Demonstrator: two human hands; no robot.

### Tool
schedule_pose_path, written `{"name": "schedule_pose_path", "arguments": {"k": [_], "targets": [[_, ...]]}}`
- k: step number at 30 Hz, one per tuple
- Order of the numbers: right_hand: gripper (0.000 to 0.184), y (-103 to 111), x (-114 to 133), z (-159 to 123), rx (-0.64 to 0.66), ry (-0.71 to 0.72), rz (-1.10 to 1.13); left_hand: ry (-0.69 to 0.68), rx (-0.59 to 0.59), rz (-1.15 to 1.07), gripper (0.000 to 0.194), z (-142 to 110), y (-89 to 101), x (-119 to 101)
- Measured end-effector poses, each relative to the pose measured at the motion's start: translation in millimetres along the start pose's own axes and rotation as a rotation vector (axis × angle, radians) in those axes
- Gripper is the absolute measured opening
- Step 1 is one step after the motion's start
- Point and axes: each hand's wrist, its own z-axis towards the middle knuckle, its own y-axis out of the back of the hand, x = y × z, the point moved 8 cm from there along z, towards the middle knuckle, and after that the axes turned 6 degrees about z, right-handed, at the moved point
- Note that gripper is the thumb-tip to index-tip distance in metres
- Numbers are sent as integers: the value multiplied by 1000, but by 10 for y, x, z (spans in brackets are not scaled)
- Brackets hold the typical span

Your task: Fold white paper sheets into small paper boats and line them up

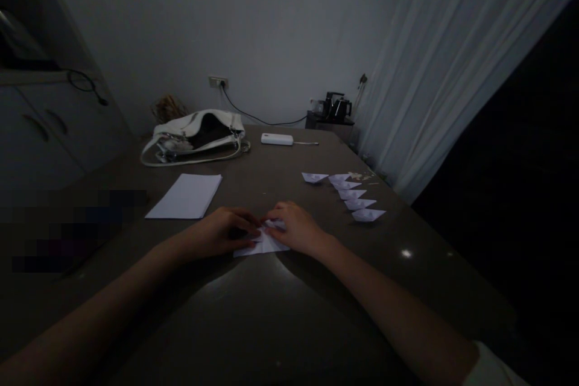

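Note:
A partly folded white paper [262, 245] lies on the dark table [280, 313] in front of me. My left hand [221, 232] rests on its left side with fingers curled and pressing on the paper. My right hand [296, 228] presses on its right side, fingertips pinched at the top fold. The two hands nearly touch above the paper's middle. The room is dim, so fine folds are hard to read.
A stack of white sheets [186, 196] lies to the left. Several folded paper boats [357, 198] form a row on the right. A white handbag [196, 136] and a white power bank [277, 139] sit farther back. A curtain [452, 60] hangs on the right.

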Motion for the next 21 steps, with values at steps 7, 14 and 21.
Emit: {"name": "schedule_pose_path", "arguments": {"k": [7, 14, 21], "targets": [[22, -8, -8, -2, 1, 3, -22, 4, 7, 9, 23, 7, -5, -17], [21, -8, -18, -3, -4, 0, -12, -7, 8, -9, 24, 6, -11, 4], [22, -8, -16, 0, 7, -12, -21, -7, -2, 15, 22, 5, -3, -10]]}}
